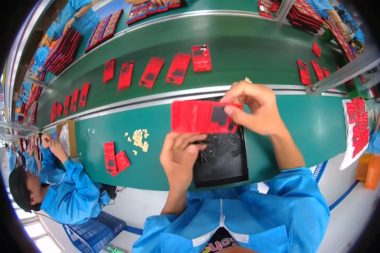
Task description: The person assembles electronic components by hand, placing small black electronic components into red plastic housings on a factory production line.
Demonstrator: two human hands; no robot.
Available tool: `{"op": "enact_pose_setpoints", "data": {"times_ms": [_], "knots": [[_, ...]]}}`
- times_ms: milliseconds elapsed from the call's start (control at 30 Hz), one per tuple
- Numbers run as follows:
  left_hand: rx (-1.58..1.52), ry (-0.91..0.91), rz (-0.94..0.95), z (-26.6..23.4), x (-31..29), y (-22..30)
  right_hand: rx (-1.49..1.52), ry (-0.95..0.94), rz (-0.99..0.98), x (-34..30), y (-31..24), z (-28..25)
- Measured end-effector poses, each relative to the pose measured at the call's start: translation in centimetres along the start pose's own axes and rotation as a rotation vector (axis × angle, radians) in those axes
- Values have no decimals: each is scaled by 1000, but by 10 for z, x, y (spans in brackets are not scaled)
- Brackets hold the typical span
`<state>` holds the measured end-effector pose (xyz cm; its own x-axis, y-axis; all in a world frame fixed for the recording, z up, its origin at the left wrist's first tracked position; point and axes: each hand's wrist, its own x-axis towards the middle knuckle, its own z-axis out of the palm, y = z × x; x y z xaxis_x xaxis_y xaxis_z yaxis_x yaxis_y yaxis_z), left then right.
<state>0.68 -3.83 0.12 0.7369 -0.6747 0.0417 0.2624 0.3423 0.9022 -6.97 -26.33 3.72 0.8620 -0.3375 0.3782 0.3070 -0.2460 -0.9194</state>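
A red plastic phone housing (193, 117) with a dark patch inside is held level above the bench. My right hand (254, 105) grips its right end, thumb across the inner face. Just below its lower edge is my left hand (178, 158), fingers curled and thumb drawn close to the fingertips. Whether anything small is pinched there, I cannot make out. Beneath both hands lies a black tray (221, 181) with thin dark pieces in it. Left of my left hand is a scatter of small cream-coloured pieces (140, 140), and farther left are red housings (109, 158).
A green conveyor belt (240, 42) carrying several red housings runs beyond the metal rail (126, 102). At the right, a white sheet (349, 143) bears red parts. A co-worker (67, 185) in blue sits at the left beside a cardboard box (71, 137). A metal post (346, 74) slants in at right.
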Motion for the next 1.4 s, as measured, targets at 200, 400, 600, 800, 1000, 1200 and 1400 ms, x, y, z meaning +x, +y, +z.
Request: {"op": "enact_pose_setpoints", "data": {"times_ms": [200, 400, 600, 800, 1000, 1200, 1400], "knots": [[-99, 244, 105, 40, 10, 6, -128, -129, -50, -4, -37, 18], [-88, 356, 172, 36, 13, -10, -53, -177, 221, -7, -28, 34], [50, 306, -111, 23, 39, -16, 141, 134, 479, 14, 27, 18], [99, 341, 24, -20, 19, -14, -19, 599, 467, 30, 120, -69], [116, 346, -15, -31, 9, -27, 63, 489, 459, 23, 142, -85], [164, 363, 27, -40, 4, -24, -1112, 876, 187, -8, 142, -186], [172, 407, 33, -49, -3, -24, -1539, 826, 615, -54, 127, -243]]}}
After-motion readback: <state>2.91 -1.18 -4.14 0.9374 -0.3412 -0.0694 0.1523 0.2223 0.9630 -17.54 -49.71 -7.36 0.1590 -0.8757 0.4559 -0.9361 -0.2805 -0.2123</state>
